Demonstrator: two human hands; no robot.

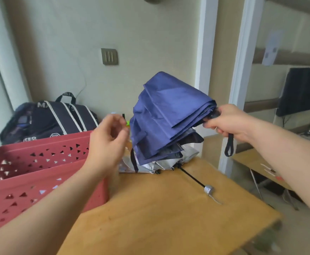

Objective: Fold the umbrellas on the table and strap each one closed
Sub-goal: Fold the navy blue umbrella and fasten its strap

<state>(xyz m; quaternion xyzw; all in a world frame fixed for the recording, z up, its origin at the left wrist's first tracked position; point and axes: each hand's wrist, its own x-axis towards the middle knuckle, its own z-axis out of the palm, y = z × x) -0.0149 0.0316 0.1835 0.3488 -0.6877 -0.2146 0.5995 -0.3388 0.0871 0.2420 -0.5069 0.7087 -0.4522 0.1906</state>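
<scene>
- Blue fabric of the collapsed blue umbrella (166, 115) hangs in loose, unstrapped folds at the centre of the frame, held up above the counter (169, 208).
- Right hand (227, 122), at centre right: fingers curled round the dark handle (214, 115) of the blue umbrella, gripping it; a black wrist loop (229, 147) dangles below the fist.
- Left hand (108, 142), left of centre, near the canopy but apart from it: fingers loosely curled, holding nothing; the hand is blurred.
- Silver umbrella (161, 163), lying on the far part of the counter directly beneath the blue canopy; its black shaft (191, 178) runs toward the lower right and ends in a silver handle (208, 190) with a pale cord, all resting on the wood.
- Wooden counter, filling the lower centre of the frame.
- Red perforated basket (31, 177), at lower left, standing against the counter's left edge, partly behind the left forearm.
- Dark backpack (49, 120) with white stripes, at middle left behind the basket, against the wall.
- Wall switch plate (109, 56), upper centre.
- Dark screen (303, 91), at the right edge of the frame.
</scene>
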